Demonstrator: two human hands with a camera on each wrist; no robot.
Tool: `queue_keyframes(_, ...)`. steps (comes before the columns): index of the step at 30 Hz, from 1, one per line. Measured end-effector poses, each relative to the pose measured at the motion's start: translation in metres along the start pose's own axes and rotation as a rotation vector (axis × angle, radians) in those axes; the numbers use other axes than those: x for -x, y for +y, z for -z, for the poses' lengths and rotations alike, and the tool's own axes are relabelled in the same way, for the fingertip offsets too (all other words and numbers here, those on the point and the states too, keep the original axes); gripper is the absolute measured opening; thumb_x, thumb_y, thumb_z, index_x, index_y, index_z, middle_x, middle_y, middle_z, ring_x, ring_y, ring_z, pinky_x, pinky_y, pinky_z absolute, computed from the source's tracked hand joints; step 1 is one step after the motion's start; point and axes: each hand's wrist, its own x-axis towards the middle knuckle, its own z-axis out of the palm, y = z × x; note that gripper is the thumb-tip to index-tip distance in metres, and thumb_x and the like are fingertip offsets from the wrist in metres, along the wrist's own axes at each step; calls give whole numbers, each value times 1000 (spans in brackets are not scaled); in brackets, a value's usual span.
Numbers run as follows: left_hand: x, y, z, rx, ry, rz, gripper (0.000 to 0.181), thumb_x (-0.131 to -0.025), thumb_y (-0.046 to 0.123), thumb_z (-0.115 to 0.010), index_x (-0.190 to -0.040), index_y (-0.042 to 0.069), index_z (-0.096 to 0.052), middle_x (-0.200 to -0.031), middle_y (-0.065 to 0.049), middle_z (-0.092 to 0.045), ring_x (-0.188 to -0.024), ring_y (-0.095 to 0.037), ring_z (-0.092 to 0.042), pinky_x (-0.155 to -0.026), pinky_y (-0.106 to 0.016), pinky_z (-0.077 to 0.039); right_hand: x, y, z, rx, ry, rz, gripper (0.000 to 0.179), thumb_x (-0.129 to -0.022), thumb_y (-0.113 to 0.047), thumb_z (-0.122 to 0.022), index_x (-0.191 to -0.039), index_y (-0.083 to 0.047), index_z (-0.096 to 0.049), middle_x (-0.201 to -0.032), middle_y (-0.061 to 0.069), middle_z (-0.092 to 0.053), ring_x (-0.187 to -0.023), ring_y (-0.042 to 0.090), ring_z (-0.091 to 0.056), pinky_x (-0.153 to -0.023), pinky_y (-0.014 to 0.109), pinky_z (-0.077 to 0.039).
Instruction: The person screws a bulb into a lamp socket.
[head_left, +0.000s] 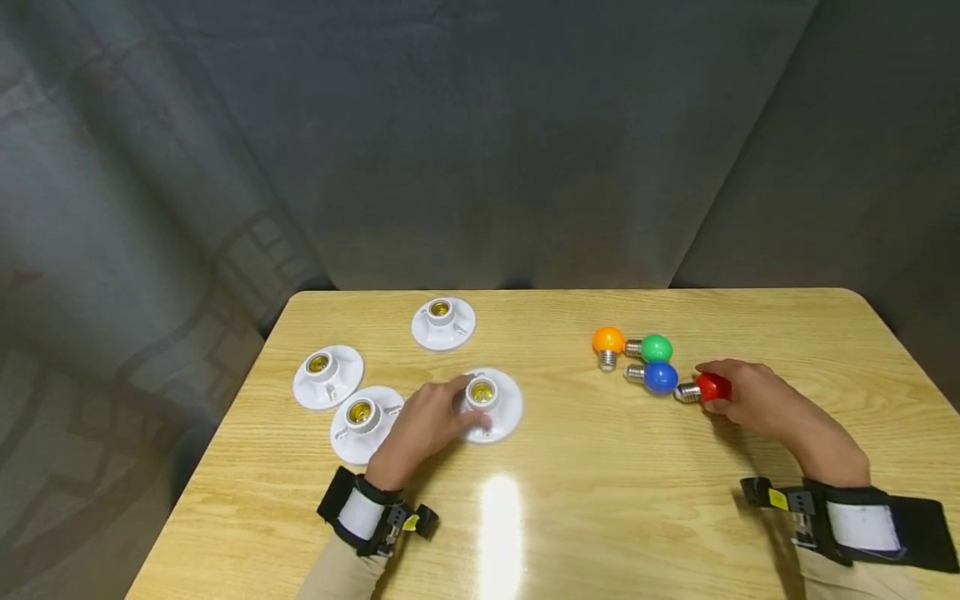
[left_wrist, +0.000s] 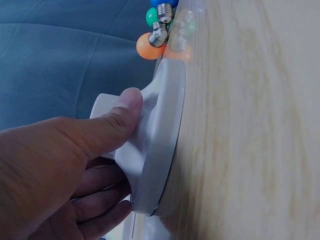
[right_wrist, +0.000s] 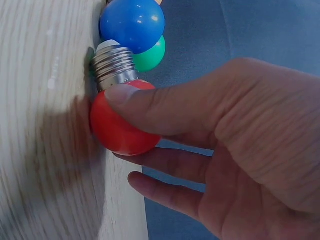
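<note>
My left hand (head_left: 433,417) grips a round white bulb socket (head_left: 504,407) near the middle of the table, thumb on its near side and fingers around the far side. In the left wrist view the thumb presses the socket's base (left_wrist: 159,135), which lies on the wood. On the right, a red light bulb (head_left: 714,386) lies on its side, pinched between thumb and fingers of my right hand (head_left: 772,408). Its metal screw cap (right_wrist: 114,65) points left, close to a blue bulb (head_left: 661,378). A green bulb (head_left: 657,348) and an orange bulb (head_left: 608,340) lie just beyond.
Three more white sockets stand to the left: a back one (head_left: 457,335), a far-left one (head_left: 347,375) and a nearer one (head_left: 348,446) beside my left hand. The wooden table (head_left: 600,500) ends at a grey curtain (head_left: 510,150).
</note>
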Motion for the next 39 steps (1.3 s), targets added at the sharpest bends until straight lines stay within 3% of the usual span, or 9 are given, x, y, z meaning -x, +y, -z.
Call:
queue_keyframes(5,-1,1,0,23,-21,9,64,-76,48,-78,-125,10,-64,-97,-7,-74,-86,-20,-69,-71,-35,-54,-1,3,1,6,0,9,55,-76,0,-77,-124,16,-53,-117,40,-56,-93,46,-57,-82,61,-52)
queue_keyframes(18,0,0,1,-8,0,-23,63,-75,48,-78,-123,10,-65,-92,-6,-74,-81,-20,-69,-68,-33,-54,-2,7,-2,0,-18,20,59,-75,0,-78,-125,15,-52,-117,40,-56,-93,46,-58,-81,59,-53)
queue_keyframes(39,0,-1,-1,-14,0,-7,65,-75,50,-77,-125,10,-64,-96,-8,-74,-85,-23,-70,-72,-35,-55,-3,10,-2,25,-1,34,59,-74,-3,-79,-125,13,-53,-117,41,-55,-93,48,-57,-80,61,-53)
